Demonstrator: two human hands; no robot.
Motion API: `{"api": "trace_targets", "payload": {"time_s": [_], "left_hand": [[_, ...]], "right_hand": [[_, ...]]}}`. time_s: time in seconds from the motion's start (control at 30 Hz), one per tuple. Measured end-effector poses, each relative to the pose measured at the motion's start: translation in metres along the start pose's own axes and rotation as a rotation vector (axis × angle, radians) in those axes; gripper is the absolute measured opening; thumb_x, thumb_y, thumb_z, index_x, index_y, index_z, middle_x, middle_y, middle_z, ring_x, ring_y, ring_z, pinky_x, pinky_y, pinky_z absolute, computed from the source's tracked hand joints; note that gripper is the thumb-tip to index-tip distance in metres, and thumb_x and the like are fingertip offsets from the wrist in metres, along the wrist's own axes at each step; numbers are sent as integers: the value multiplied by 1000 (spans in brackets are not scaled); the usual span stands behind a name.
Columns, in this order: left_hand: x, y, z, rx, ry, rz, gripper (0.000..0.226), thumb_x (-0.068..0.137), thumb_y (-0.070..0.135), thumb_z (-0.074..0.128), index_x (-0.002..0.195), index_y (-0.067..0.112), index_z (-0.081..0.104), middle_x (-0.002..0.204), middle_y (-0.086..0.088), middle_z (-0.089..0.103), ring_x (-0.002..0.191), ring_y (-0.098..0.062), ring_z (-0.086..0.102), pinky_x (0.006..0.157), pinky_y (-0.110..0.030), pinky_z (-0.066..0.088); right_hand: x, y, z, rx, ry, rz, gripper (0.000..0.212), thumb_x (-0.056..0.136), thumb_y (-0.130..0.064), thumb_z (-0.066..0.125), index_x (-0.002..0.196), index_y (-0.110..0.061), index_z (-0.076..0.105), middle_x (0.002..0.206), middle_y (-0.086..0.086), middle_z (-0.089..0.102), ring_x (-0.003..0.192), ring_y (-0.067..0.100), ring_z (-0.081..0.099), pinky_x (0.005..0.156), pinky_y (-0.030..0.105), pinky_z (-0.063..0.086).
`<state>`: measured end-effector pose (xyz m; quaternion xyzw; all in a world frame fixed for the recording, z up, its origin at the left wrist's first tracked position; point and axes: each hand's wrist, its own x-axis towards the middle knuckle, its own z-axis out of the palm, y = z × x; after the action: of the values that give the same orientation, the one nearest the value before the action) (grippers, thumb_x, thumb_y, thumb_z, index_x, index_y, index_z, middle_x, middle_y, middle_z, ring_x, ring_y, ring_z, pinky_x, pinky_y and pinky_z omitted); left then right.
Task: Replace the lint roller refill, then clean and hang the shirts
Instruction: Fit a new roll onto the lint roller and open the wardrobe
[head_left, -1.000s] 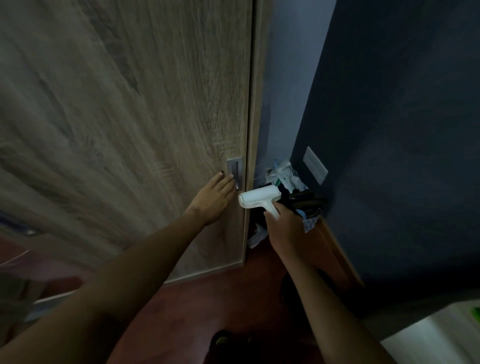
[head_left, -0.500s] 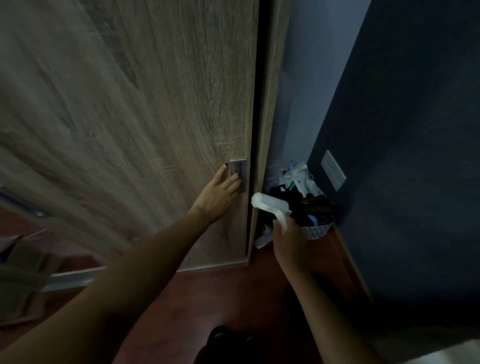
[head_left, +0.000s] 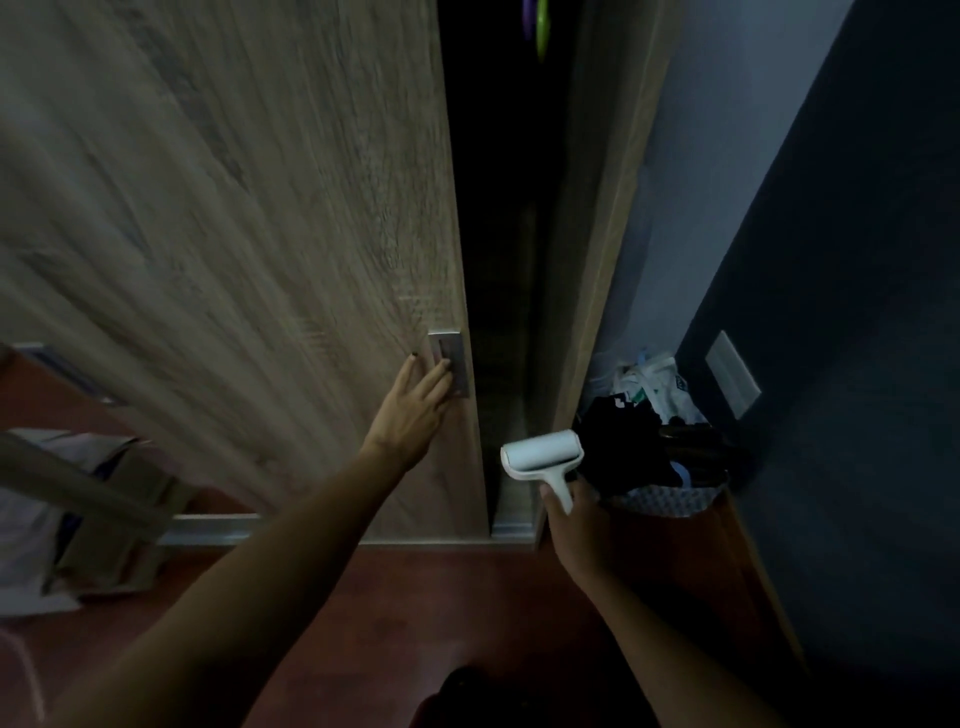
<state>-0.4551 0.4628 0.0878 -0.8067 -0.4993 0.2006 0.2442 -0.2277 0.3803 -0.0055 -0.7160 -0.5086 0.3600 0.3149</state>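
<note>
A wooden sliding wardrobe door stands partly slid to the left, and a dark gap shows the inside. My left hand lies against the door with straight fingers, its fingertips in the recessed metal handle. My right hand grips the handle of a white lint roller, its roll pointing up in front of the gap. No shirts are clearly visible; the wardrobe interior is too dark.
A basket filled with dark clothes and a white bag stands on the floor right of the wardrobe, against the dark wall with a white wall plate. A brown paper bag sits at the left. Red-brown floor lies below.
The wardrobe door has slid left under my left hand, widening a dark gap that was closed a second ago. My right hand kept hold of the lint roller.
</note>
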Motion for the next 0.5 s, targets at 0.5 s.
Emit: {"api": "trace_targets", "payload": {"time_s": [0.5], "left_hand": [[-30, -108, -26, -51, 578, -236, 55, 95, 27, 41, 148, 14, 32, 155, -17, 26, 143, -34, 22, 114, -53, 17]], "right_hand": [[14, -85, 35, 105, -46, -150, 30, 92, -36, 60, 75, -12, 54, 60, -2, 54, 56, 13, 51, 49, 21, 31]]}}
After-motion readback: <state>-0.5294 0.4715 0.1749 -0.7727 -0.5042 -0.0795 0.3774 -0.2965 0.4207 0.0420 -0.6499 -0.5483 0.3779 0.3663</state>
